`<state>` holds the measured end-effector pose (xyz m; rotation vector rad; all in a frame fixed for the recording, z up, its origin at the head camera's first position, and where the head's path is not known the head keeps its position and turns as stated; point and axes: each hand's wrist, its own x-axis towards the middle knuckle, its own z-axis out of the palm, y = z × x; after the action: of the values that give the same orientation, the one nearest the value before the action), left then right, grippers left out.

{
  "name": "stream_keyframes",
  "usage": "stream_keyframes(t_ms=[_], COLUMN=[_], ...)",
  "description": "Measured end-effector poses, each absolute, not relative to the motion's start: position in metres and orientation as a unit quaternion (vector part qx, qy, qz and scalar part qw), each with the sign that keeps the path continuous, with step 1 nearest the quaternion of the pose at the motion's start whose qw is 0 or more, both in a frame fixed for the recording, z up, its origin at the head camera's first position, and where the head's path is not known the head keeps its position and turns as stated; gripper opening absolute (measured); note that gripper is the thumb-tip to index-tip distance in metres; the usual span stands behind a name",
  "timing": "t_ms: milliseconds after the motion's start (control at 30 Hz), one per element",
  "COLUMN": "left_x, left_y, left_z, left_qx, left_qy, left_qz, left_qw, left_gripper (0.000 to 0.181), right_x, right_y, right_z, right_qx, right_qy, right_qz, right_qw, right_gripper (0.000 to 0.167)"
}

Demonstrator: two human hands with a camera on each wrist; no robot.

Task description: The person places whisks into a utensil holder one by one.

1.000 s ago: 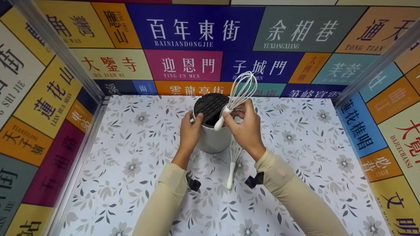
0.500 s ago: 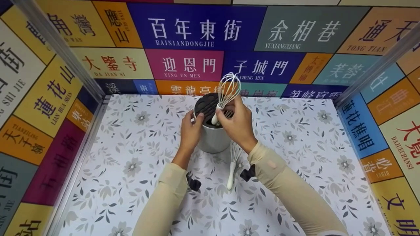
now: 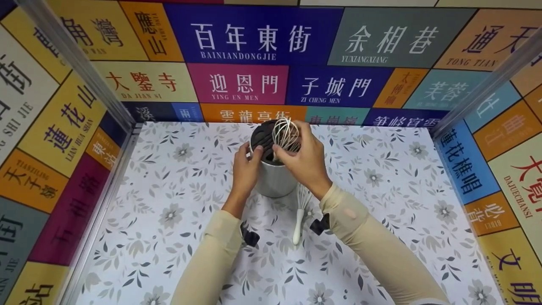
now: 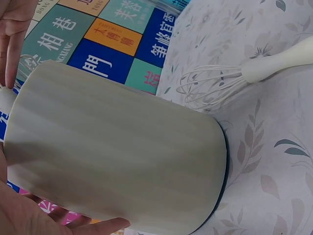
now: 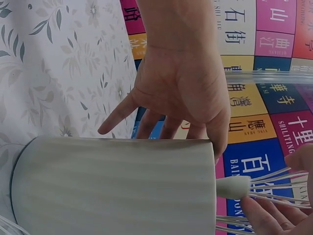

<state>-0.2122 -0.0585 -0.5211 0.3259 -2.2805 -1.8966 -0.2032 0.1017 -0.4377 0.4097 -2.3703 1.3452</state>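
A pale ribbed utensil holder [image 3: 274, 183] with a black slotted top [image 3: 261, 136] stands upright near the back of the table. My left hand [image 3: 245, 171] grips its left side, thumb at the rim and fingers along the wall [image 5: 117, 181]. With thumb and fingers, my right hand [image 3: 308, 163] holds a white whisk [image 3: 285, 132] by the base of its wires, loop end up. Most of that whisk's handle [image 5: 233, 187] is down inside the holder. Wires of another whisk [image 5: 234, 224] also rise from the holder, mostly hidden by the right hand in the head view.
Another white whisk [image 3: 298, 226] lies on the table in front of the holder, its wire end close to the holder's base. A flower-patterned cover [image 3: 169, 237] lies over the table. Colourful lettered panels [image 3: 237, 82] enclose the back and both sides.
My right hand has brought the whisk left over the holder, then lowered its handle into the top. The left hand and the holder have stayed in place.
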Motion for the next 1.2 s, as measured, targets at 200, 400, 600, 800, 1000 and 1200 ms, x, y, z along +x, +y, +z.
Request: stream_keyframes(t_ms=[200, 400, 600, 800, 1000, 1200], left_x=[-0.212, -0.212, -0.211, -0.211, -0.209, -0.209], left_y=[-0.059, -0.059, -0.059, -0.059, -0.058, -0.057], left_z=[-0.521, -0.518, -0.518, -0.519, -0.519, -0.518], left_qx=[0.106, 0.116, 0.119, 0.113, 0.113, 0.112], left_qy=[-0.765, -0.772, -0.776, -0.773, -0.773, -0.772], left_qz=[-0.631, -0.621, -0.616, -0.62, -0.621, -0.621], left_qw=[0.081, 0.074, 0.069, 0.069, 0.064, 0.069], left_gripper=[0.054, 0.055, 0.055, 0.056, 0.059, 0.056], right_x=[-0.201, -0.201, -0.202, -0.199, -0.196, -0.192], right_y=[0.104, 0.106, 0.108, 0.106, 0.106, 0.112], right_z=[-0.435, -0.435, -0.436, -0.438, -0.44, -0.439], right_qx=[0.163, 0.191, 0.207, 0.232, 0.242, 0.255], right_qy=[-0.835, -0.832, -0.83, -0.834, -0.84, -0.819], right_qz=[0.494, 0.462, 0.455, 0.45, 0.432, 0.466], right_qw=[0.18, 0.241, 0.247, 0.22, 0.22, 0.22], right_gripper=[0.067, 0.053, 0.046, 0.044, 0.043, 0.04])
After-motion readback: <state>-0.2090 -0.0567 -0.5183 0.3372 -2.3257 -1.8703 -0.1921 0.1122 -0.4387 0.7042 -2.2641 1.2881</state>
